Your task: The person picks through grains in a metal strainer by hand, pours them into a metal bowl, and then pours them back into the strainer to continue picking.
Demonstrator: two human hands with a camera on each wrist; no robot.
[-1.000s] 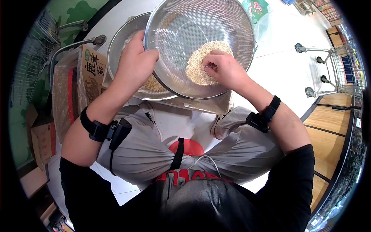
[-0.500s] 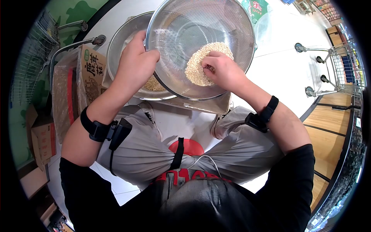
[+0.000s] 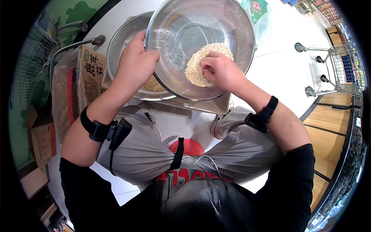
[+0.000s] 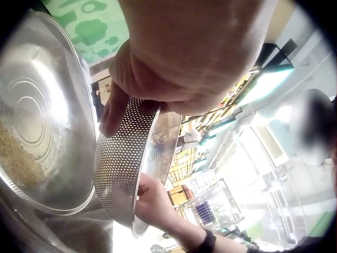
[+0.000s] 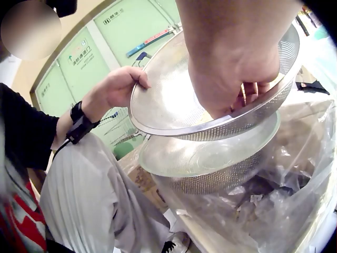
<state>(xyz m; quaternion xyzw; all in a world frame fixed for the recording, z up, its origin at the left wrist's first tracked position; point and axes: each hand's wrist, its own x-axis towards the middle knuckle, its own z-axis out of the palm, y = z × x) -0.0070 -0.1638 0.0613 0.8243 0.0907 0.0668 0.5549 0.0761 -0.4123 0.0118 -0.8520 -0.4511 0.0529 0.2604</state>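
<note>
The upper perforated strainer [image 3: 174, 27] was tilted over the lower strainer [image 3: 118, 48], with pale grains [image 3: 196, 73] heaped in its near part. The left hand [image 3: 138, 65] gripped its left rim; the right hand's [image 3: 226, 73] fingers curled at the grains, whether holding any unclear. The lower strainer sat over a plastic-lined box [image 5: 295, 221].

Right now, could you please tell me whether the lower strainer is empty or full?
Neither: the lower strainer is partly filled. Grains lie along one side, with bare mesh showing beside them.
</note>
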